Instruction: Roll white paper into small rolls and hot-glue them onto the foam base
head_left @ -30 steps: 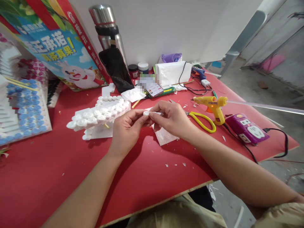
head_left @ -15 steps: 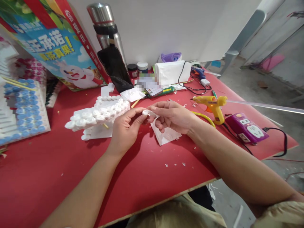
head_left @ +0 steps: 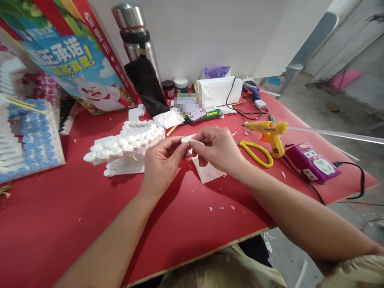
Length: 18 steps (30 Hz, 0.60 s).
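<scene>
Between the fingertips of both hands is a small rolled white paper rose (head_left: 185,141). My left hand (head_left: 165,160) pinches the coiled part between thumb and fingers. The loose end of its strip is pinched by my right hand (head_left: 217,148), closed just to the right. Below and behind the hands a white paper sheet (head_left: 209,170) lies on the red table. Left of my left hand stands a white foam-like form (head_left: 126,146) edged with rows of similar white roses. Yellow-handled scissors (head_left: 258,154) rest beyond my right wrist, their blades mostly hidden.
A yellow glue gun (head_left: 268,130) stands near a purple power socket (head_left: 313,162) on the right. At the back are a steel flask (head_left: 132,24), a black phone (head_left: 147,86) and a white tissue pack (head_left: 219,91). Blue roses (head_left: 37,136) fill a board at left. Paper scraps dot the red table (head_left: 192,240).
My right hand has turned and its fingers have curled in closer around the strip's end. The scissors' handles show more fully now. My left hand keeps its pinch.
</scene>
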Each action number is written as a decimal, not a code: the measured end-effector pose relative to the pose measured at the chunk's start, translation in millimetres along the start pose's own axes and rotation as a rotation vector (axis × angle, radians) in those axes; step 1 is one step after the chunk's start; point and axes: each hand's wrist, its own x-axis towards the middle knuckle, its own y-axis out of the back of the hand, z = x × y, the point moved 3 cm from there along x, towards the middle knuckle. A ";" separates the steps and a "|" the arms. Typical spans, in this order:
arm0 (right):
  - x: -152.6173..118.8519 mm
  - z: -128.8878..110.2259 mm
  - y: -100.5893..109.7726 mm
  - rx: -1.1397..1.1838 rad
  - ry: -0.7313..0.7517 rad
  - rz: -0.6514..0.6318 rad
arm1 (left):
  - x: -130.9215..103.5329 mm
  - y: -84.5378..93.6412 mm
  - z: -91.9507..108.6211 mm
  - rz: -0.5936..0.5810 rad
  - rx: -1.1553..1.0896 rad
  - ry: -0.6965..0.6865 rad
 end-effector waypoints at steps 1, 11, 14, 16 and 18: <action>-1.6 -1.4 -1.0 -0.061 0.043 0.026 | -0.6 -0.6 0.1 0.021 -0.005 -0.005; -1.7 -2.1 -1.6 -0.219 0.197 -0.030 | -2.1 3.0 -6.1 0.104 -0.021 0.004; 2.0 1.1 1.5 -0.194 0.189 -0.105 | -1.5 3.7 -7.2 0.068 -0.042 0.064; 4.0 2.9 3.1 -0.161 0.176 -0.168 | -0.4 4.3 -6.8 0.012 -0.063 0.122; 5.0 4.0 3.9 -0.127 0.158 -0.219 | 0.9 5.7 -6.6 -0.045 -0.089 0.178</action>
